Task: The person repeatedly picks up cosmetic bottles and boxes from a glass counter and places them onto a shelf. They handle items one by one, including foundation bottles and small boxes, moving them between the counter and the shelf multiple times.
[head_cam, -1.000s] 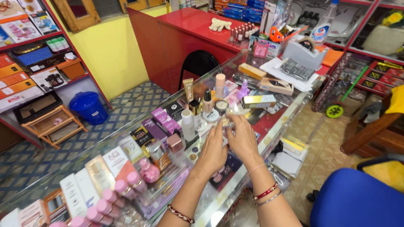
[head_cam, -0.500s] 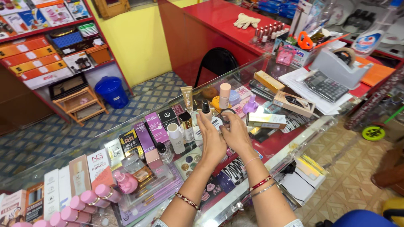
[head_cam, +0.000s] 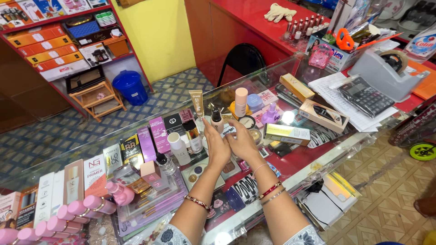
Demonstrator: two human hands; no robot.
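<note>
Both hands together at frame center, left hand and right hand clasping a small jar, above glass desk, pump bottle just behind

The left hand has a beaded red-and-gold bracelet at the wrist. The right hand wears a thin pale band, a red bangle and a slim metal one. Both short sleeves are white with dark flowers.

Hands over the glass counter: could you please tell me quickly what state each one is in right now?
Left hand: fingers up, touching a small white item.
Right hand: curled around the same item; grip cannot be told.
</note>
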